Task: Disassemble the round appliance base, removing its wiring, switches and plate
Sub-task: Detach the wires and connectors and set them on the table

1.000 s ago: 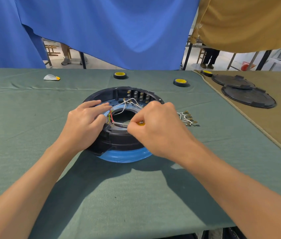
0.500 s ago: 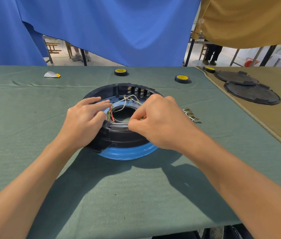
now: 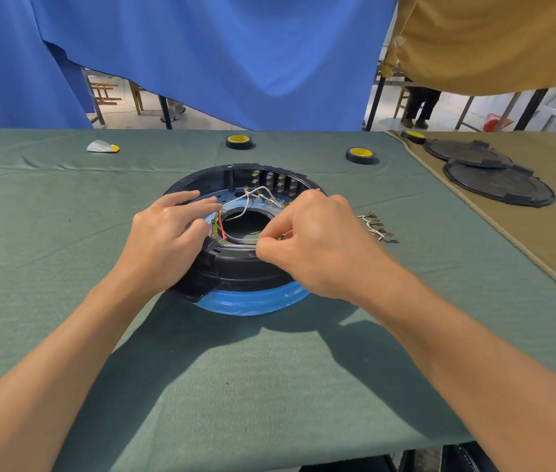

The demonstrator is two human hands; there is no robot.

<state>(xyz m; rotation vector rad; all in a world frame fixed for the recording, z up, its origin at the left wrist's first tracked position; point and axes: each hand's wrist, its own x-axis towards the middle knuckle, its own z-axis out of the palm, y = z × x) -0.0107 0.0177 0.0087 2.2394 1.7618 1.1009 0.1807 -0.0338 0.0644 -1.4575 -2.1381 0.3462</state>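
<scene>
The round appliance base (image 3: 246, 284), black with a blue lower rim, lies on the green cloth (image 3: 269, 386) in the middle. White wires (image 3: 249, 199) loop over its centre hole, and a red wire (image 3: 221, 229) runs by the left side. A row of switches (image 3: 278, 180) stands along the far inner wall. My left hand (image 3: 167, 240) rests on the base's left rim, fingers stretched toward the wires. My right hand (image 3: 317, 243) pinches a white wire at the near edge of the hole.
A bundle of removed wires with brass terminals (image 3: 377, 228) lies right of the base. Two tape rolls (image 3: 238, 142) (image 3: 360, 155) sit farther back, a white and yellow object (image 3: 103, 146) at the far left. Black round plates (image 3: 498, 183) lie on the tan cloth, right.
My right hand has drawn slightly toward me along the hole's near edge, still pinching the wire. The left hand has stayed on the rim. The camera view shifted a little.
</scene>
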